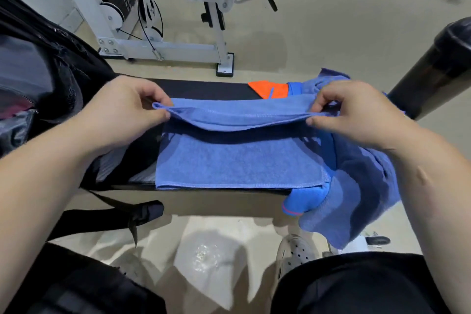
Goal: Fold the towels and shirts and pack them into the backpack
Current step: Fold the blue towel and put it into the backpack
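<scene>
I am pinching the far edge of the blue towel at its two corners. My left hand is taking the left corner between thumb and forefinger, and my right hand is doing the same on the right, so the edge is hanging level and a little slack between them. The nearer half is lying flat on the black counter in the middle of the frame, which I judge is giving me a straight base to fold onto. The black backpack is sitting at the left edge with its zip open, close by for packing. A blue and orange shirt is lying bunched on the right, partly under the towel, and a second blue towel is draping off the counter's right end, both waiting their turn. I am finding no writing I can read; a small blue mark on the shirt's orange panel is too small to make out.
</scene>
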Motion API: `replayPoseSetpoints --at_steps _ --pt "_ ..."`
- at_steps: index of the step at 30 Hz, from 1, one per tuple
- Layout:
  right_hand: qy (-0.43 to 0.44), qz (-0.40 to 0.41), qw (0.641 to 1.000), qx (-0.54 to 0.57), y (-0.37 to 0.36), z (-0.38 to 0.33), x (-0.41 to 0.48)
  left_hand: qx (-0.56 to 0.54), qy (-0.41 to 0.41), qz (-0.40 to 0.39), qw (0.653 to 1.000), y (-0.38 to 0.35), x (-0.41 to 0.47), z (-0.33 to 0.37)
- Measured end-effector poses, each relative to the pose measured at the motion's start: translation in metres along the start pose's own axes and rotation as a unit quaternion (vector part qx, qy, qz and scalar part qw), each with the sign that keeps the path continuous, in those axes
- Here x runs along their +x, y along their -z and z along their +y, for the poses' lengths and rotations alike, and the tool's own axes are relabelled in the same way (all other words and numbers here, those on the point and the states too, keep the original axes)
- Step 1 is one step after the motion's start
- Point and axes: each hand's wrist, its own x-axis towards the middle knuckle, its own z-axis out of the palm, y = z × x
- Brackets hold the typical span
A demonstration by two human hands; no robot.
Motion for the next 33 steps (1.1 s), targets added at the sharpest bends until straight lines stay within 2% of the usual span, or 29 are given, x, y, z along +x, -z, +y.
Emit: replayPoseSetpoints --at_steps 2,7,11,15,20,24,27,30,33 --pt "0.001 -0.064 0.998 -0.017 0.005 -0.003 -0.014 0.061 -0.036 -0.028 0.997 0.001 -0.019 0.004" --pt "0.031 -0.124 0.990 -0.067 0.000 -0.005 -0.036 0.140 -0.107 -0.090 0.980 -0.006 -0.055 -0.003" --pt "0.055 -0.130 0.984 -0.114 -0.007 -0.009 -0.043 0.156 -0.149 -0.059 0.975 -0.012 -0.067 -0.011" --pt "0.041 -0.138 0.981 -0.133 -0.012 -0.013 -0.051 0.156 -0.153 -0.058 0.974 -0.019 -0.074 -0.017" --pt "0.063 -0.140 0.973 -0.169 -0.017 -0.011 -0.055 0.144 -0.167 -0.023 0.975 -0.017 -0.075 -0.018" --pt "0.048 -0.161 0.971 -0.167 -0.024 -0.007 -0.053 0.153 -0.172 -0.105 0.968 -0.022 -0.076 -0.030" --pt "0.034 -0.187 0.967 -0.171 -0.026 -0.006 -0.051 0.128 -0.147 -0.131 0.972 -0.022 -0.076 -0.034" --pt "-0.002 -0.190 0.968 -0.161 -0.023 -0.011 -0.048 0.119 -0.100 -0.080 0.985 -0.024 -0.073 -0.032" --pt "0.010 -0.068 0.989 -0.129 -0.033 -0.018 -0.042 0.157 -0.057 0.054 0.985 -0.028 -0.061 -0.024"
